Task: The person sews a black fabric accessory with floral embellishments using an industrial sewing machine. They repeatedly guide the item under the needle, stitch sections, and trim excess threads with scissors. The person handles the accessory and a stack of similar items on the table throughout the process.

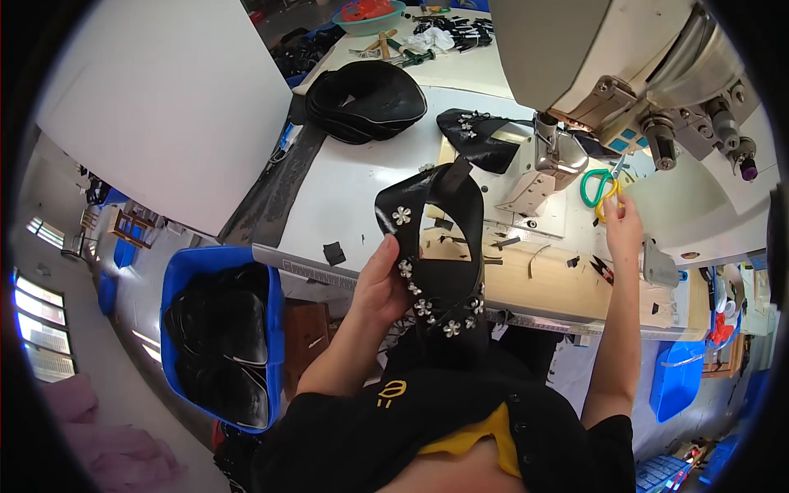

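Observation:
My left hand (385,283) is closed on the side of a black shoe upper (462,205). Silver flower ornaments run along the upper's edge, and its middle is an open gap. To the right, my right hand (623,226) pinches the yellow handle loop of a pair of scissors (598,191), whose other loop is green. The blades point away from me, beside the sewing machine (559,152). A second black upper with silver ornaments (485,140) lies flat left of the machine's arm.
Behind the uppers sits a bundle of black pieces (362,100). Dark scraps (334,253) and small snips (604,269) lie on the table. A blue bin (275,345) with black pieces stands at the left, another blue bin (678,380) at the right. A white panel (164,99) rises at the left.

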Demonstrator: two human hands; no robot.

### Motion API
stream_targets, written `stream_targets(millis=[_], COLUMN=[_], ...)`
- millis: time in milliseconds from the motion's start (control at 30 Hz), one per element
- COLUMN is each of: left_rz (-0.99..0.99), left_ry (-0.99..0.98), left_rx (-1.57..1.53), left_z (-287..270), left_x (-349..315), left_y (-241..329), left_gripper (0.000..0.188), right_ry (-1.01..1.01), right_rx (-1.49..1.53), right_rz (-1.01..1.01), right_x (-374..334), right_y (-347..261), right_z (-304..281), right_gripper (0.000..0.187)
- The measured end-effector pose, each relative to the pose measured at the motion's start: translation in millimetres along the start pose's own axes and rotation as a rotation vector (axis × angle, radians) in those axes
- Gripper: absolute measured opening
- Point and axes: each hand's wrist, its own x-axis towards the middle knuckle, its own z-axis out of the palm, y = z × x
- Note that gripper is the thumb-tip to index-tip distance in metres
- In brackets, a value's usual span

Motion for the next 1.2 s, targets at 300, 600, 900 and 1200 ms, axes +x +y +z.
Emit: stream_targets(millis=[300,600,900,1200], left_rz=[-0.099,-0.070,0.087,0.107], left_ry=[-0.090,-0.114,-0.339,-0.303], left_rx=[0.186,0.153,-0.160,-0.093], left_z=[2.9,-13.7,8.0,31.8], left_x=[-13.4,-3.1,19.7,41.5], left_y=[-8.6,-19.6,-7.0,-13.4], left_gripper=[0.043,0.024,0.018,0.021], right_ry=[-0.045,0.028,-0.385,-1.377], right_rx=[-0.467,-0.274,1.250,0.904], right_rz=[0.159,0.161,0.184,0.384], right_x=[20.0,55.4,-139.2,-175.8], right_y=[-24.0,7.3,-26.7,-55.7], right_z=[27.1,34.8,-46.3,-1.9], right_gripper=[0.049,0.062,0.080,0.059])
